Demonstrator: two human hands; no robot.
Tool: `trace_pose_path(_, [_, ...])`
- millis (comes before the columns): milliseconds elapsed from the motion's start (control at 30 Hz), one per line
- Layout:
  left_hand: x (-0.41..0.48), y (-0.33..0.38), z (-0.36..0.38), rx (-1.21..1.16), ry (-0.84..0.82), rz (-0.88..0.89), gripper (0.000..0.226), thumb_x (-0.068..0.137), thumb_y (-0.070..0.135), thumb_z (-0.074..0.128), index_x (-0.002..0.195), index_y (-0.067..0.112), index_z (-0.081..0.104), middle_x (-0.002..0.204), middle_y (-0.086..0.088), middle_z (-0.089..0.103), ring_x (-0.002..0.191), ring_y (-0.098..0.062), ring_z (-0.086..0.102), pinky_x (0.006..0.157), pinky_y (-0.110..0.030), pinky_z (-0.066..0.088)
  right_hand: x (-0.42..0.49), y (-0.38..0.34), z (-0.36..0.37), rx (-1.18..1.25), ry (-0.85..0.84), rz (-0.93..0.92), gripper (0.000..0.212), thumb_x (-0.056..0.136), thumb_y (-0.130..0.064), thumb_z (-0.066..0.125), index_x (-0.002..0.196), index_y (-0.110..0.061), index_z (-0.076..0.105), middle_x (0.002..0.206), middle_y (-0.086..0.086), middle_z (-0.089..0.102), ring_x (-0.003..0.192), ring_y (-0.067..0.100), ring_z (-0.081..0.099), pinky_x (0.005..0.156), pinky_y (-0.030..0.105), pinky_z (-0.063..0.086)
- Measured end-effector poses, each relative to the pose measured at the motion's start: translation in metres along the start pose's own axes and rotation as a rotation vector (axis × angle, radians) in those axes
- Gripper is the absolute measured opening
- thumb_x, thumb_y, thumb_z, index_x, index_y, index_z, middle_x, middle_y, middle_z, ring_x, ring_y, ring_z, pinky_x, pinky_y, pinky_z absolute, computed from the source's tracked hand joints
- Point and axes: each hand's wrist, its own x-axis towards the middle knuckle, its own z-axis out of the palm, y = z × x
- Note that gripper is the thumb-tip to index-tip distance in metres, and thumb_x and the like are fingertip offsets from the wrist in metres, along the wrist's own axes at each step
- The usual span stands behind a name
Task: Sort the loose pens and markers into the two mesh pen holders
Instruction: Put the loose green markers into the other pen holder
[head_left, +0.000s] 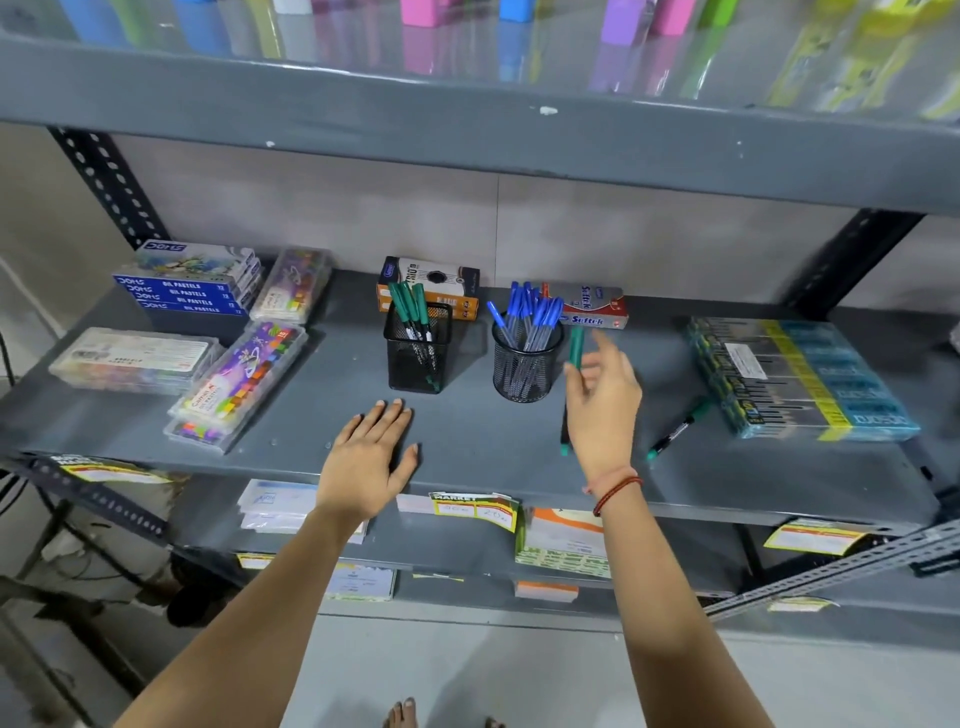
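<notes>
A square black mesh holder stands mid-shelf with several green-capped markers in it. To its right a round mesh holder holds several blue pens. My right hand is beside the round holder and grips a green marker, held nearly upright, its lower end showing below the palm. Another green marker lies loose on the shelf to the right. My left hand rests flat on the shelf in front of the square holder, fingers spread, holding nothing.
Crayon and oil pastel boxes fill the shelf's left side. A wrapped pack of pens lies at the right. Two small cartons stand behind the holders. An upper shelf overhangs; price labels hang on the front edge.
</notes>
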Motion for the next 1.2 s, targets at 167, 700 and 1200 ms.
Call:
trace_pose_path(167, [-0.001,0.002,-0.004,0.003,-0.002,-0.007,0.062,0.089,0.049,0.022,0.134,0.014,0.045,0.142,-0.005,0.044,0.133,-0.023,0.035,0.109,-0.04,0.024,0.02,-0.076,0.005,0.335,0.127,-0.194,0.048,0.088,-0.001,0.058,0.132,-0.007,0.041,0.1,0.009,0.054,0.085,0.015,0.056,0.08,0.02,0.052])
trace_pose_path(700, [-0.002,0.004,-0.005,-0.005,-0.015,-0.022,0.061,0.089,0.048,0.023,0.135,0.014,0.045,0.142,-0.004,0.044,0.134,-0.021,0.034,0.11,-0.035,0.019,0.025,-0.069,0.12,-0.152,-0.285,-0.397,0.047,0.089,-0.007,0.053,0.134,-0.012,0.04,0.118,0.018,0.055,0.104,0.033,0.057,0.087,0.045,0.055])
trace_pose_path(1200, [-0.001,0.001,0.0,-0.003,0.027,-0.001,0.059,0.088,0.046,0.026,0.132,0.013,0.049,0.139,-0.005,0.047,0.131,-0.023,0.038,0.108,-0.037,0.022,0.056,0.009,-0.002,-0.26,0.07,-0.018,0.022,0.086,-0.003,0.048,0.103,0.003,0.061,0.105,0.027,0.059,0.104,0.038,0.051,0.086,0.037,0.04])
